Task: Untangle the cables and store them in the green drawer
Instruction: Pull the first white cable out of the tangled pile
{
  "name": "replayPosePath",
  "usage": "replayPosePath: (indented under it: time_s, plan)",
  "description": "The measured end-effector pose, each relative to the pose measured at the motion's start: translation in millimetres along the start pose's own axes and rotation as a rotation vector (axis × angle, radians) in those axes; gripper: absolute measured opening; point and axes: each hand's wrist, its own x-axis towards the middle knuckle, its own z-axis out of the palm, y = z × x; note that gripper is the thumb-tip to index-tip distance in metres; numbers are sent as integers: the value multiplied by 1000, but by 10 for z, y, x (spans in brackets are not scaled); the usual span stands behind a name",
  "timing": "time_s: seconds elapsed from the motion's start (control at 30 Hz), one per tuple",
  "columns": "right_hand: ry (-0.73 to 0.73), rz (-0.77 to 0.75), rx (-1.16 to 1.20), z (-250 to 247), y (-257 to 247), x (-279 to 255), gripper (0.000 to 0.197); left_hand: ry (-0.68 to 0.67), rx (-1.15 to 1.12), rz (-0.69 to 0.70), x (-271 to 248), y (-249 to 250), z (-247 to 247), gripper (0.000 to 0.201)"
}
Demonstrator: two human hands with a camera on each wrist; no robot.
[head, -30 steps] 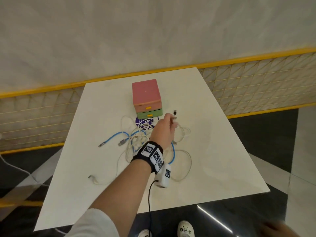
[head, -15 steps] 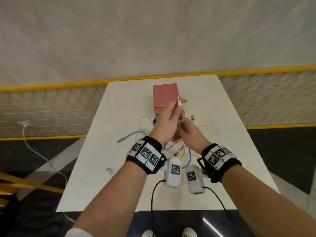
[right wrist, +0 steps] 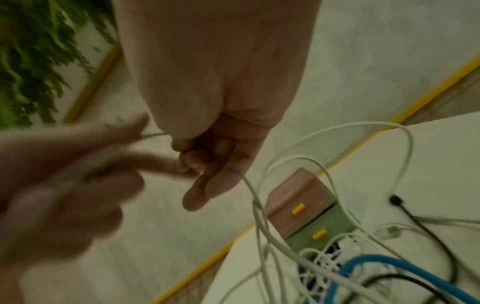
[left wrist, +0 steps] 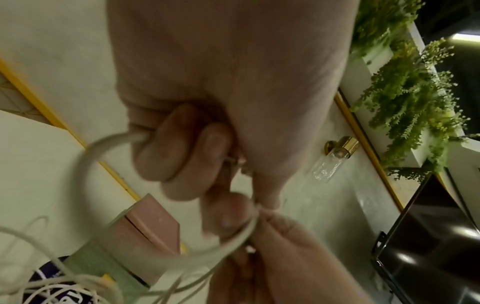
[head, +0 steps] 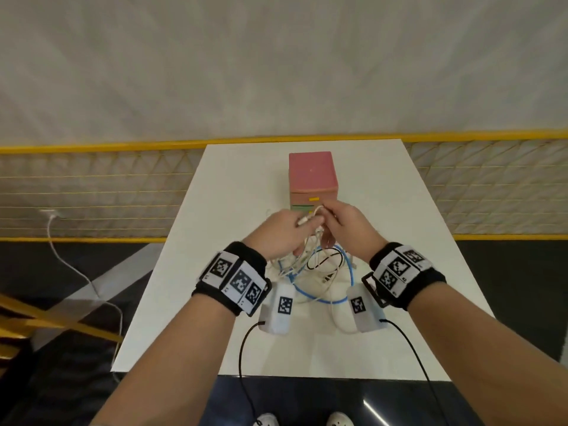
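Both hands are raised over the white table (head: 233,186), in front of the small drawer box (head: 312,173). My left hand (head: 287,232) grips a white cable (left wrist: 88,156) near its plug end (head: 304,221). My right hand (head: 344,224) pinches the same white cable (right wrist: 253,192) just beside it. Below the hands hangs a tangle of white, blue (head: 349,273) and black (head: 325,256) cables. The box has a pink top, a pink drawer (right wrist: 298,205) and a green drawer (right wrist: 322,229), both closed, with yellow handles.
A purple-and-white patterned mat (right wrist: 319,265) lies under the tangle in front of the box. A black plug (right wrist: 395,199) lies on the table to the right. A yellow-trimmed mesh wall (head: 92,192) runs behind the table. A loose white cord (head: 76,272) trails on the floor at left.
My right hand came up from off the table and joined the left on the white cable. Both hands lifted the tangle, then dropped lower in front of the drawers.
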Motion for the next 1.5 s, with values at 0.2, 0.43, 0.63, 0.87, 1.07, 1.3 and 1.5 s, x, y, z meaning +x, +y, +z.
replayPosePath:
  time_s: [0.2, 0.43, 0.63, 0.87, 1.07, 1.3, 1.5]
  plan:
    - [-92, 176, 63, 86, 285, -63, 25, 597, -217, 122, -11, 75, -451, 31]
    - [-97, 224, -45, 110, 323, -136, 32, 772, 460, -9, -113, -266, -567, 53]
    - [-86, -107, -189, 112, -88, -6, 24, 160, 23, 7, 17, -221, 18, 30]
    - [-83, 61, -91, 213, 285, -77, 25, 544, -1, 176, -50, -166, -382, 30]
    - [-57, 82, -168, 152, 290, -59, 27, 600, 325, 33, -163, -103, -533, 72]
    - [-7, -230, -378, 65, -139, 23, 21, 175, 310, 119, -153, -29, -109, 80]
    - [113, -270, -514, 33, -187, 22, 27, 296, 565, -66, -126, -64, -314, 59]
